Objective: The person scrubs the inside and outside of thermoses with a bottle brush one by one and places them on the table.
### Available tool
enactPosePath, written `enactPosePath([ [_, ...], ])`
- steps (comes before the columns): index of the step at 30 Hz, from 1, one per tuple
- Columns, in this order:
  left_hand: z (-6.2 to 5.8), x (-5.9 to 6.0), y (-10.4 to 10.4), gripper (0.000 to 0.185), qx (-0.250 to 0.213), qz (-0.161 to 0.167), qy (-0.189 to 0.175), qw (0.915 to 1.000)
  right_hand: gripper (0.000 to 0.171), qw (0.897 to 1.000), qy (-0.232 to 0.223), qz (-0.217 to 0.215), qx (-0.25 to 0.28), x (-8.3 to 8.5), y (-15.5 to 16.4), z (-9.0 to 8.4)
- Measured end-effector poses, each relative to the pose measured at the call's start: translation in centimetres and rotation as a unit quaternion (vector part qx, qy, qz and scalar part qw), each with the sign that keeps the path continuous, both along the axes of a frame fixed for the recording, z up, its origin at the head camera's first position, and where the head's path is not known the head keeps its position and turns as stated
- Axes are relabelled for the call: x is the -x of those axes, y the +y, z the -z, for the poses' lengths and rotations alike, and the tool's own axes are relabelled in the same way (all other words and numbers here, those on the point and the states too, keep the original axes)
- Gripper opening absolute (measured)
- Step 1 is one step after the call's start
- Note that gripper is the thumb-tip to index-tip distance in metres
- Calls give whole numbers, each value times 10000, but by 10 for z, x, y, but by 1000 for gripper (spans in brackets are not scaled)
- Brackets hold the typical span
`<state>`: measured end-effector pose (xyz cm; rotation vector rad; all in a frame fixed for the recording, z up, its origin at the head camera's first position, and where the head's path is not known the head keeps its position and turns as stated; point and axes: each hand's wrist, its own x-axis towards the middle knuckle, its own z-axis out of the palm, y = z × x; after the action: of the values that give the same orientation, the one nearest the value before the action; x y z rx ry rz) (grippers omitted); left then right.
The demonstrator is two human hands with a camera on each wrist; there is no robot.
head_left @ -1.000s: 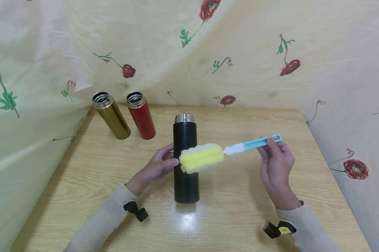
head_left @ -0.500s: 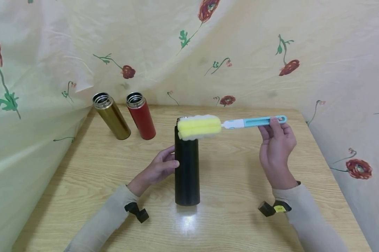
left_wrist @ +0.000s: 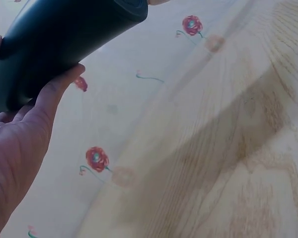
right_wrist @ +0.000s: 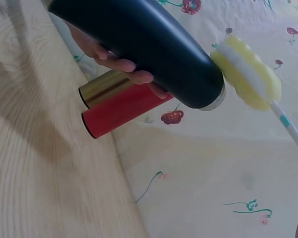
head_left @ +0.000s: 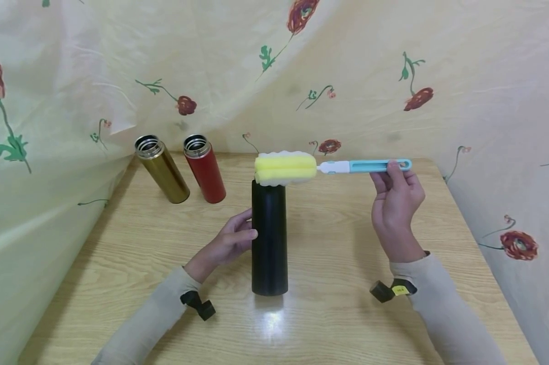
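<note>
My left hand (head_left: 230, 239) grips a black thermos bottle (head_left: 269, 238) around its middle. The bottle is upright in the head view, and its lower end (left_wrist: 104, 25) shows in the left wrist view. My right hand (head_left: 397, 203) pinches the blue handle end of a bottle brush (head_left: 285, 169) between thumb and fingers. Held level, the brush points left, its yellow and white sponge head over the bottle's mouth in the head view and hiding it. The right wrist view has the sponge (right_wrist: 246, 72) right beside the bottle's neck (right_wrist: 216, 101); whether they touch I cannot tell.
Two open, lidless thermos bottles, one gold (head_left: 165, 172) and one red (head_left: 206, 170), stand at the back left of the wooden table (head_left: 329, 314). A flowered cloth (head_left: 365, 66) hangs behind the table and along its sides.
The right hand has raised the brush from in front of the bottle's middle up to its mouth, leveling it. The left hand's grip on the black bottle is nearly unchanged.
</note>
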<state>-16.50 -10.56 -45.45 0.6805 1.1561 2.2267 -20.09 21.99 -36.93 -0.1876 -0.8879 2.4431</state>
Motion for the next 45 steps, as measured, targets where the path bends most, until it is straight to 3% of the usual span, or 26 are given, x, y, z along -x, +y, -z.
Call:
enactPosePath([
  [13, -4, 7, -1, 49, -230, -113, -67, 9996, 17, 9980, -507, -371, 54, -28, 2, 16],
  [20, -3, 9, -3, 42, -257, -130, -79, 9996, 7, 9959, -767, -428, -225, -50, 6, 28],
  [28, -4, 12, -5, 43, -212, -248, -118, 9994, 7, 9939, -779, -621, -481, -73, 9, 36],
  [38, -7, 16, -7, 61, -77, -287, -206, 9993, 3, 9916, -844, -722, -666, -92, 13, 46],
  [45, -8, 17, -6, 69, 25, -347, -169, 9993, 5, 9917, -484, -940, -738, -99, 15, 50],
])
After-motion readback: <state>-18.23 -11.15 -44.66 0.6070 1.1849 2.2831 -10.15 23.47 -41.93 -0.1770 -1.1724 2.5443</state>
